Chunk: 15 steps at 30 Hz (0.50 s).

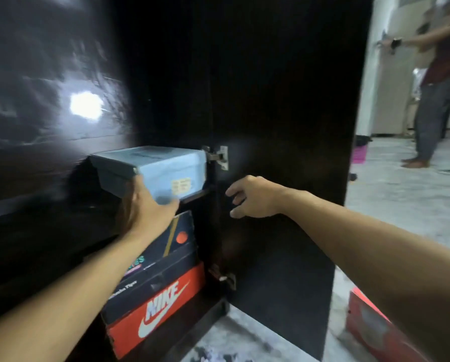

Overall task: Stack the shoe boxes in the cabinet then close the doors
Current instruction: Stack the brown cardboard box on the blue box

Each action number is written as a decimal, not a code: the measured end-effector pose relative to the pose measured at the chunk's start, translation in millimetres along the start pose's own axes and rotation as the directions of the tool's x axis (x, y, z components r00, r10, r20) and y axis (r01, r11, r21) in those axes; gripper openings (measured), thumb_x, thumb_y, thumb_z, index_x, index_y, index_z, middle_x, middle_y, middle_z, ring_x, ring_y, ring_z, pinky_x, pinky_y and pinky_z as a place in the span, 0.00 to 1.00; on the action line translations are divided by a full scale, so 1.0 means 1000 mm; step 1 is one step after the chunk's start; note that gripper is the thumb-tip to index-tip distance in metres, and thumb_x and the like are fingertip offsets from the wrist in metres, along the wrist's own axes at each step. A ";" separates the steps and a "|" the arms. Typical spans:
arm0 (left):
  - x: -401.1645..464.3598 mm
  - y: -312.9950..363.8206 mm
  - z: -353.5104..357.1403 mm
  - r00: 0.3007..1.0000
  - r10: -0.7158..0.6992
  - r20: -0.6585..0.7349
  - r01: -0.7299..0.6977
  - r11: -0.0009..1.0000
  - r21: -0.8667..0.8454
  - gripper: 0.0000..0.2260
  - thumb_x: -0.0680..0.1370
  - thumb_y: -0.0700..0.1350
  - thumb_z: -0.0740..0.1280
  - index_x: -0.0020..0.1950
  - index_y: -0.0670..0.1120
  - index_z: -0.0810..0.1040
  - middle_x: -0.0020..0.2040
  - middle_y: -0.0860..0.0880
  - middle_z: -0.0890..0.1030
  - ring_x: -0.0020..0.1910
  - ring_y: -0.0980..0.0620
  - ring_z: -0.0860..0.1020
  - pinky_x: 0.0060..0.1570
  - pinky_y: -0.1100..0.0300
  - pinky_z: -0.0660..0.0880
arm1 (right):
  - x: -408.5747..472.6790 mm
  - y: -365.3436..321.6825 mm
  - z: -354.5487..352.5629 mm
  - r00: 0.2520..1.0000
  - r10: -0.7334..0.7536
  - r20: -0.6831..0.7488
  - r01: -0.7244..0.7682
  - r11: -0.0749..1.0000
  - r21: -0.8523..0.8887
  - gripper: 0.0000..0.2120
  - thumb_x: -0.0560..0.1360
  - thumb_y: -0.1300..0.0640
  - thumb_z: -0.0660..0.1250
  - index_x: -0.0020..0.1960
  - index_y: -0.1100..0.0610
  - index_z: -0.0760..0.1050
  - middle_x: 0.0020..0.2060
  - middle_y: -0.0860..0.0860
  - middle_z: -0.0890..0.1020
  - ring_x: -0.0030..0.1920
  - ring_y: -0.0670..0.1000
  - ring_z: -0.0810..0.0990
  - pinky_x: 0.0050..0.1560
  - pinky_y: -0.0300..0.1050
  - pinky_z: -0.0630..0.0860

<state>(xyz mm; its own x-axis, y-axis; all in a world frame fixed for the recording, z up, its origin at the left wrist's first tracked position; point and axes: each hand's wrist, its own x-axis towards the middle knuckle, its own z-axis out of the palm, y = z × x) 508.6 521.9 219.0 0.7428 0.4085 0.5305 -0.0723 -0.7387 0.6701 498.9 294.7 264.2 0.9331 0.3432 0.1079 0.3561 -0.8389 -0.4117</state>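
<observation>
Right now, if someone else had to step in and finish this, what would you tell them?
Left hand: pushing the light blue shoe box onto the cabinet's upper shelf, fingers under its front end.
Right hand: open, holding nothing, near the open right door.
Done: the red Nike box and dark boxes are stacked below.
Left: seat the blue box, add the red box on the floor, close the doors.

left hand (pixel 147 209): fingers hidden under light blue shoe box (pixel 166 173) | box label: blurred, unreadable | red box (pixel 370 327) right of cabinet door (pixel 284 152): cut by frame edge
</observation>
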 end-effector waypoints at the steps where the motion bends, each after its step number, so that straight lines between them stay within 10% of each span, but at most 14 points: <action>1: -0.010 0.009 0.004 0.999 -0.051 -0.018 0.051 0.999 -0.006 0.40 0.61 0.59 0.73 0.68 0.45 0.64 0.63 0.43 0.75 0.63 0.40 0.73 0.58 0.46 0.74 | -0.015 0.012 -0.002 1.000 0.020 0.016 -0.020 1.000 0.009 0.25 0.73 0.53 0.73 0.69 0.55 0.72 0.58 0.52 0.81 0.54 0.55 0.82 0.54 0.51 0.81; 8: -0.122 0.096 0.058 0.939 0.057 0.340 -0.058 0.998 -0.005 0.37 0.63 0.60 0.74 0.67 0.48 0.68 0.66 0.42 0.71 0.66 0.41 0.70 0.63 0.46 0.70 | -0.132 0.110 -0.014 0.972 0.224 0.064 -0.226 0.974 0.017 0.20 0.73 0.54 0.72 0.64 0.57 0.77 0.52 0.56 0.84 0.46 0.57 0.83 0.46 0.51 0.84; 15: -0.261 0.182 0.112 0.405 0.305 0.862 -0.255 0.943 -0.214 0.14 0.69 0.53 0.76 0.51 0.50 0.82 0.50 0.54 0.81 0.52 0.52 0.80 0.48 0.60 0.74 | -0.257 0.210 -0.027 0.852 0.519 0.074 -0.524 0.849 0.066 0.22 0.72 0.52 0.74 0.64 0.54 0.76 0.50 0.56 0.85 0.49 0.55 0.84 0.47 0.51 0.83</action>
<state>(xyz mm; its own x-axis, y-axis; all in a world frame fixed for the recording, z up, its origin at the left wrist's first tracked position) 375.7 221.0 144.0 0.8527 -0.5217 -0.0280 -0.3998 -0.6861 0.6078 335.8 18.8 174.2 0.9757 -0.1122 -0.1885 -0.1894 -0.8641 -0.4663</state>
